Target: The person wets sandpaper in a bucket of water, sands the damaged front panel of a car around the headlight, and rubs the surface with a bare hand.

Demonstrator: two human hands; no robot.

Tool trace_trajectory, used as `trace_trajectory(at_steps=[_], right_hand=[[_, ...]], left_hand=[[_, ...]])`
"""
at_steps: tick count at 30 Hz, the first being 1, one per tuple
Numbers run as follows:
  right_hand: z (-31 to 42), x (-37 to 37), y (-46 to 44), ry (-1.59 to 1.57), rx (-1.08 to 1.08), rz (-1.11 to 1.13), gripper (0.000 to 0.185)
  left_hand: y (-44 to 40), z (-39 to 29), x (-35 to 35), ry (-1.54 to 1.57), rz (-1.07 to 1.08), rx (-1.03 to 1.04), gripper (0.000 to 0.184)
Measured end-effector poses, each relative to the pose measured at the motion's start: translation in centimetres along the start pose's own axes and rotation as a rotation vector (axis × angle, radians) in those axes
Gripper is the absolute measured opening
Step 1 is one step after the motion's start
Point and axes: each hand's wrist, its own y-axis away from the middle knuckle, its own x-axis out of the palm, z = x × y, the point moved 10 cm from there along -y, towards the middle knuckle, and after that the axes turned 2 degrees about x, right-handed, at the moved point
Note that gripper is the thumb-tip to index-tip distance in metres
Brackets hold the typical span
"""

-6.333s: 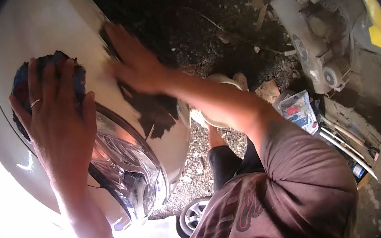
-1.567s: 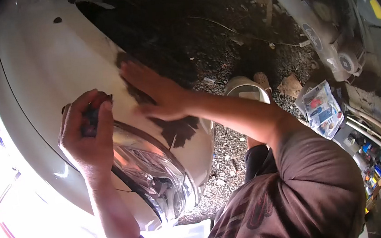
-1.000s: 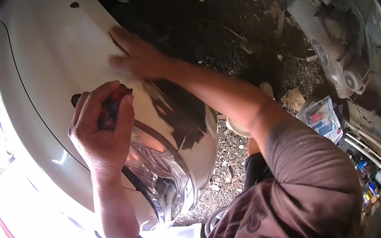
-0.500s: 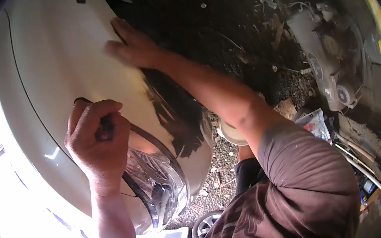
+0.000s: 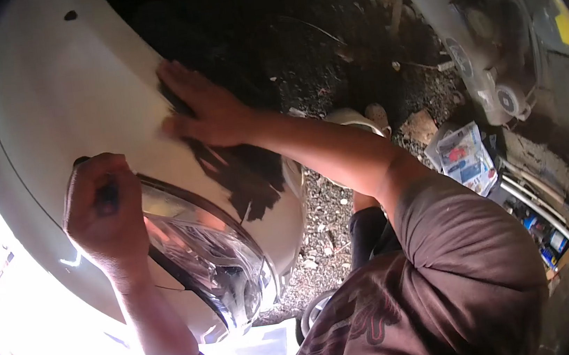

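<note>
A pale car body (image 5: 70, 82) curves down the left side, with a clear headlight (image 5: 216, 255) set in its front corner. Above the hood beside the headlight, my left hand (image 5: 102, 212) is closed in a fist. Something dark shows inside its curled fingers and a black tip pokes out at the top; I cannot make out its kind. My right hand (image 5: 210, 112) lies on the outer edge of the panel, fingers stretched out and thumb apart. A dark strip shows between thumb and fingers, perhaps shadow. The arm's shadow falls across the panel below.
Gravel ground (image 5: 325, 222) lies to the right of the car. A detached bumper-like part (image 5: 463, 52) rests against the wall. Near it are a printed paper (image 5: 465, 157), several pale rods (image 5: 541, 211) and a box of small containers (image 5: 551, 242). Behind my arm is a round pale container (image 5: 355, 120).
My right hand has moved down along the panel edge toward the headlight. The view has shifted, so the car and my left hand appear farther left. The left fist stays closed.
</note>
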Motion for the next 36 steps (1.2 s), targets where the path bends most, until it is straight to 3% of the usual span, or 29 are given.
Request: trace_trajectory(at_steps=[1,4,6,10,13,17,18,20,21,24,27,30,31,33,36], right_hand=[[0.1,0.3,1.1,0.011,0.013,0.028,0.119],[3.4,-0.3,12.1,0.130,-0.071,0.004,0.107],[2.8,0.8,16.2,0.088,0.060,0.127,0.109],[-1.7,0.5,6.4,0.026,0.115,0.056,0.115],[-1.2,0.3,7.8,0.012,0.157,0.070,0.119],[3.7,1.8,19.0,0.174,0.060,0.130,0.118],[3.8,1.8,18.3,0.164,0.064,0.133,0.118],[0.5,1.0,14.0,0.092,0.313,0.157,0.118],[-1.6,0.7,11.0,0.012,0.340,0.118,0.115],[-3.5,0.4,7.6,-0.042,0.200,0.049,0.113],[2.3,1.4,17.0,0.147,0.111,0.075,0.117],[2.7,2.5,20.9,0.165,0.099,0.099,0.115],[2.5,1.7,19.3,0.142,0.127,0.060,0.112],[-1.5,1.1,13.7,0.013,0.398,0.098,0.113],[-3.7,0.3,8.2,-0.059,0.267,-0.010,0.114]], left_hand=[[0.1,0.0,0.1,0.013,-0.006,-0.003,0.020],[0.1,-0.1,0.2,-0.009,0.001,-0.021,0.019],[0.0,0.0,0.2,-0.064,0.012,-0.033,0.018],[0.1,0.1,0.4,-0.086,0.001,-0.033,0.016],[0.1,1.0,0.2,-0.077,-0.035,-0.080,0.015],[-0.1,0.3,0.3,-0.195,0.007,-0.001,0.015],[-0.1,-0.1,0.4,-0.181,0.002,-0.012,0.016],[0.2,-0.3,0.7,-0.160,0.003,-0.007,0.016],[0.1,0.1,0.7,-0.128,-0.003,-0.003,0.015],[-0.5,0.6,0.3,-0.134,0.003,0.049,0.014],[0.0,0.0,0.7,-0.141,-0.004,0.036,0.014],[0.0,0.2,0.7,-0.172,-0.002,0.000,0.014],[0.0,0.1,0.9,-0.211,0.012,0.016,0.014],[-0.2,0.2,0.8,-0.204,0.007,0.029,0.014],[-0.1,-0.4,0.6,-0.233,-0.008,0.041,0.014]])
